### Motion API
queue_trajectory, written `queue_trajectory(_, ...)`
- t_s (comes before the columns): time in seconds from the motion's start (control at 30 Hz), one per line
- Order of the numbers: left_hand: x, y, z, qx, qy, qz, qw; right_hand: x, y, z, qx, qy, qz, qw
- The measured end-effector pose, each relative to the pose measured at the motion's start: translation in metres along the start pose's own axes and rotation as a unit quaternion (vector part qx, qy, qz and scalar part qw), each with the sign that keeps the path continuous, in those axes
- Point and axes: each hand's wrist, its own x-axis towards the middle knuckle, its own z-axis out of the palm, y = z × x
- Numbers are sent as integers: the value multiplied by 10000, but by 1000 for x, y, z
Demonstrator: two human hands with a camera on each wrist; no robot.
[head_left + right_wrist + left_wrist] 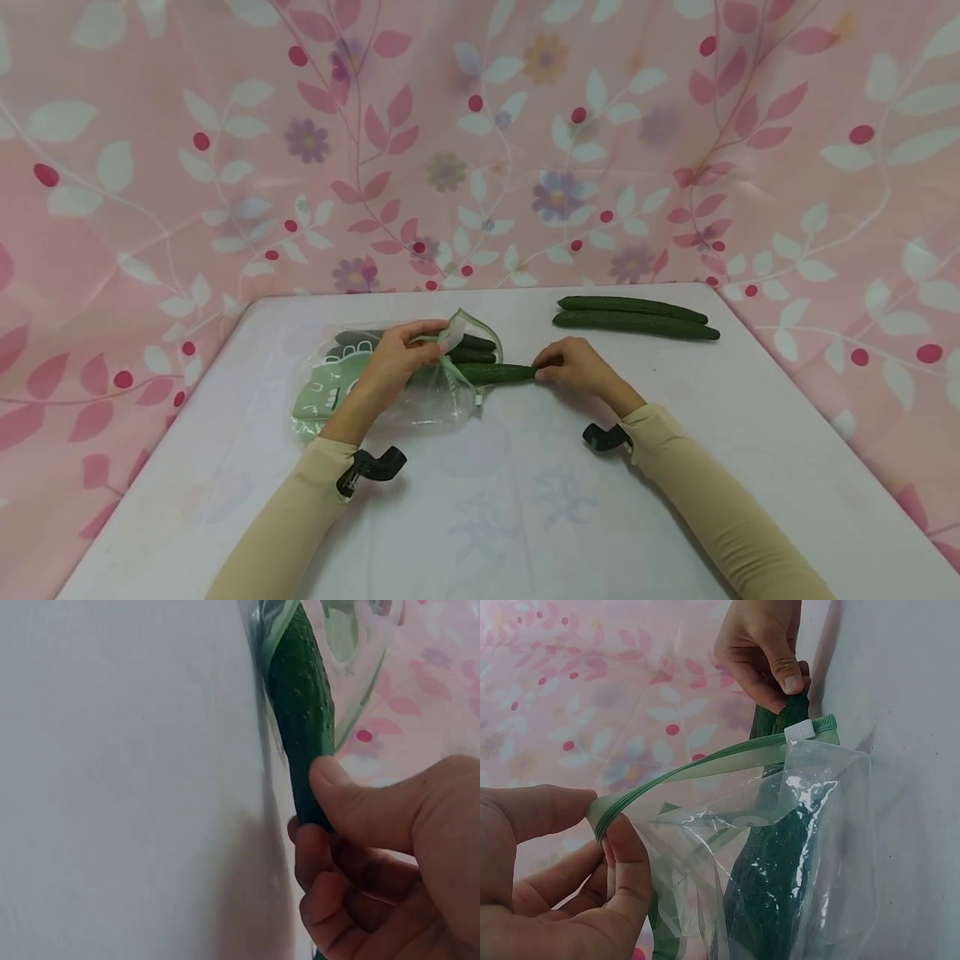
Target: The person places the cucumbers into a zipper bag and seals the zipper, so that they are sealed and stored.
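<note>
Plastic bag partly hides a cucumber; right fingers pinch its tip, left fingers the bag's rim.

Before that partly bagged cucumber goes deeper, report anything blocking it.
Nothing visible blocks the cucumber: the left hand holds the bag by its green rim, and other cucumbers inside lie alongside, not across its path.

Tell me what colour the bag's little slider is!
The slider is white, clearest in the left wrist view.
</note>
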Motion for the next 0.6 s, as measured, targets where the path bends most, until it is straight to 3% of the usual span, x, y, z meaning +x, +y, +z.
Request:
queue_trajectory(0.3, -1, 1, 0, -53, 50, 5, 10000, 5, -13, 15, -55, 683, -261, 9973)
queue_trajectory(0.6, 0, 0, 1, -76, 4, -8, 10000, 9, -26, 20, -9, 940, 92, 9955)
